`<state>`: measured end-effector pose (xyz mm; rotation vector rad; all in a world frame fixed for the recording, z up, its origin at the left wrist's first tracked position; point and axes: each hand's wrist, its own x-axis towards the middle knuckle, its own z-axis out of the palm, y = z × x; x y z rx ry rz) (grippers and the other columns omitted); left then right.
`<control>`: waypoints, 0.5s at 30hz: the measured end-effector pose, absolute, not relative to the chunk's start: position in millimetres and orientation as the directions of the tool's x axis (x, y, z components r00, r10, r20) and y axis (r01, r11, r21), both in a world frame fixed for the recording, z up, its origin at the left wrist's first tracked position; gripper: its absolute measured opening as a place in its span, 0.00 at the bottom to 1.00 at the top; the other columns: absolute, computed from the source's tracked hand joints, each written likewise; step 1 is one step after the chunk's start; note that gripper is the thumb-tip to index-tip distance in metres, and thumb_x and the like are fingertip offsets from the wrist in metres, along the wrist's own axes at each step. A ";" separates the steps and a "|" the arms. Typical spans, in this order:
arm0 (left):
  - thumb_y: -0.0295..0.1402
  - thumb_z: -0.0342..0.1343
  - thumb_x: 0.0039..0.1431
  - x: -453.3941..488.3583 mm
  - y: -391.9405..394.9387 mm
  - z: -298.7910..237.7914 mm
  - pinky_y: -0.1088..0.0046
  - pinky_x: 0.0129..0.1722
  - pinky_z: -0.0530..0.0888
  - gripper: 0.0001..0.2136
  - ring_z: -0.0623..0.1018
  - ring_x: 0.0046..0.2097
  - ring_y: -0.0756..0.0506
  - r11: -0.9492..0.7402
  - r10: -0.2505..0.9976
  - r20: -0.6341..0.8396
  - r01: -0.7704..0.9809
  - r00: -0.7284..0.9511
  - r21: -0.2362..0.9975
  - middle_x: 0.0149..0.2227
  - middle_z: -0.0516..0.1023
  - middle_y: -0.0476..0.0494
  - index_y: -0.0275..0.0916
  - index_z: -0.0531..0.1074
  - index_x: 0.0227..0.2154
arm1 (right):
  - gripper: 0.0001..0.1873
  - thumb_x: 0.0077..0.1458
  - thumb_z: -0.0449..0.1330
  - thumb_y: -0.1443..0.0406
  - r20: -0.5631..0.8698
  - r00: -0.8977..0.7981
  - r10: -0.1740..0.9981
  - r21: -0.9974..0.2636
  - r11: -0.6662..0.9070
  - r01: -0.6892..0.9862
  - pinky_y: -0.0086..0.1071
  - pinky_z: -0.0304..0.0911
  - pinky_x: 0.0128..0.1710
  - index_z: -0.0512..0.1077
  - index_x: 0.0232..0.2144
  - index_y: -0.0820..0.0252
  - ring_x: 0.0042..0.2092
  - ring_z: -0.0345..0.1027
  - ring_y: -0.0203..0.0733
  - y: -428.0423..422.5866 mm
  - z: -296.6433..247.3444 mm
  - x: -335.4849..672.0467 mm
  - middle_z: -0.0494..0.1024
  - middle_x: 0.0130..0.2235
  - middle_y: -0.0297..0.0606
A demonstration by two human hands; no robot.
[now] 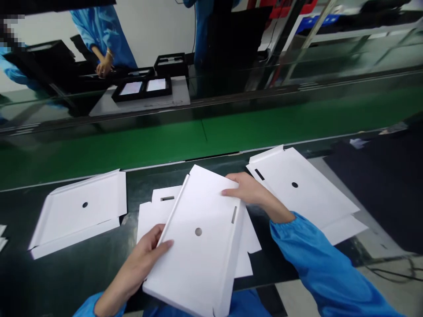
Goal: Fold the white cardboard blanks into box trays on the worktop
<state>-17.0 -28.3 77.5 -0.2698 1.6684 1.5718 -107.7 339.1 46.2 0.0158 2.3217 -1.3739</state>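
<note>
Tilted toward me is a white cardboard tray (193, 264) with folded side walls, a round hole in its middle and a slot near its right edge. My left hand (145, 255) grips its left wall, thumb on top. At the upper right corner my right hand (246, 189) pinches the tray, with some fingers hidden behind it. Flat white cardboard blanks (150, 215) lie on the dark table beneath it, partly covered. To the left rests another white tray (66, 220) with raised edges. On the right, more white cardboard sheets (310, 193) lie overlapped, the top one with a hole and slot.
A green conveyor belt (158, 147) runs across beyond the table. Behind it, black boxes with pale panels (142, 89) stand on a grey board. A co-worker's hand (105, 66) is at the far side. Black sheets (380, 176) lie at right, with cables (396, 275) below.
</note>
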 end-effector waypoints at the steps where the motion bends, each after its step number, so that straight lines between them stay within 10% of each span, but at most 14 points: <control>1: 0.52 0.64 0.64 -16.1 -29.5 78.0 0.67 0.51 0.77 0.31 0.79 0.54 0.38 0.215 0.389 -0.656 -0.629 -0.647 0.747 0.61 0.73 0.30 0.33 0.64 0.57 | 0.18 0.50 0.69 0.55 -0.390 -0.888 -0.244 -0.831 0.508 0.225 0.33 0.65 0.36 0.76 0.35 0.65 0.40 0.76 0.45 336.6 47.9 -112.2 0.81 0.38 0.37; 15: 0.35 0.72 0.48 -134.1 -22.8 55.0 0.74 0.31 0.73 0.36 0.79 0.34 0.44 0.007 0.202 -0.447 -0.455 -0.871 0.890 0.36 0.80 0.41 0.34 0.69 0.60 | 0.14 0.48 0.71 0.59 -0.345 -0.800 -0.491 -0.630 0.753 -0.190 0.31 0.60 0.35 0.79 0.36 0.61 0.40 0.73 0.41 270.2 76.6 -219.0 0.80 0.38 0.33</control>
